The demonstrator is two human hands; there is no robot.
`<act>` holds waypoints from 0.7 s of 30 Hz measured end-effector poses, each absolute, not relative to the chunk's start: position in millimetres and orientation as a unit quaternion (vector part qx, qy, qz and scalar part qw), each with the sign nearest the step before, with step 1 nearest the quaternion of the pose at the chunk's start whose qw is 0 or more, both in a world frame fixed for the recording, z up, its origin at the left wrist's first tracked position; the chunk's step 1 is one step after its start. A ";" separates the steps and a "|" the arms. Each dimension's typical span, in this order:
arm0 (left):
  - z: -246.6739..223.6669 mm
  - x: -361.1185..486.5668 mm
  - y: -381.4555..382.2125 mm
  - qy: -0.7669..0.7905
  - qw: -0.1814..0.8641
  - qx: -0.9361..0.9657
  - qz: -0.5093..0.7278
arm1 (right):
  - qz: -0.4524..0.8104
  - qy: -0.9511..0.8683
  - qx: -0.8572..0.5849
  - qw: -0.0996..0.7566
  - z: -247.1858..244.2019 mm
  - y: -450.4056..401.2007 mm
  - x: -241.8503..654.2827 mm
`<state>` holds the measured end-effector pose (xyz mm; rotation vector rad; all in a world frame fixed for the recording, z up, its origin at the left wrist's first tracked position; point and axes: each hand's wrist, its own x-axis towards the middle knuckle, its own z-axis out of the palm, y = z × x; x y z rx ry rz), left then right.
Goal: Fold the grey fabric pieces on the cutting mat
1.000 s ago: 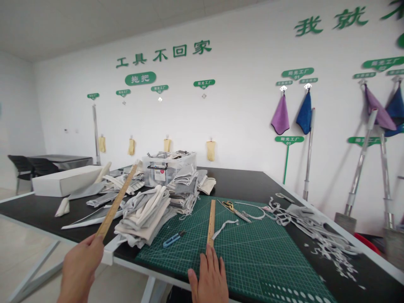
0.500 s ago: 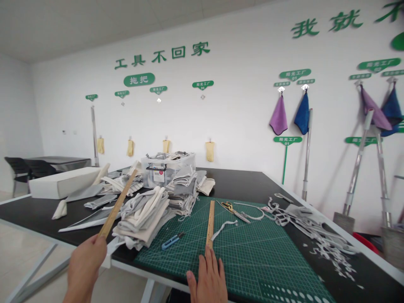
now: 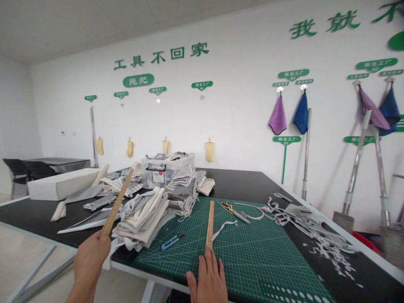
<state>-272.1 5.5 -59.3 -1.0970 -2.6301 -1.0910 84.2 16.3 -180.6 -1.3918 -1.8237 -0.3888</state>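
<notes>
My left hand [image 3: 93, 261] is closed around the lower end of a wooden ruler [image 3: 118, 202], which slants up over the left side of the table. Flat on the green cutting mat [image 3: 259, 248] lies my right hand [image 3: 208, 275], its fingertips on the near end of a second wooden ruler [image 3: 210, 221]. A narrow white fabric strip [image 3: 224, 227] rests beside that ruler. To the left of my right hand is a blue thread snipper [image 3: 172, 242]. Gold-handled scissors [image 3: 233, 210] lie farther back on the mat. Folded grey and white cloths [image 3: 145, 219] are stacked between my hands.
Behind the stack stands a clear plastic bin [image 3: 154, 174] filled with cloths. A white box [image 3: 63, 183] sits at the table's left. Fabric scraps [image 3: 318, 235] spread along the right edge. Mop poles [image 3: 358, 160] lean against the wall.
My left hand has shifted slightly to the right and up, with the ruler's lower end moving along. My right hand stays in the same place on the mat.
</notes>
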 end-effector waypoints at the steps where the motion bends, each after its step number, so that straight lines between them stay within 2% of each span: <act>1: -60.0 -273.7 8.2 -0.860 0.045 -0.361 -0.358 | -0.153 -0.719 -0.550 0.397 -180.8 16.5 84.1; 21: -60.8 -287.8 7.7 -0.858 0.028 -0.360 -0.365 | -0.149 -0.718 -0.554 0.393 -179.3 15.1 84.4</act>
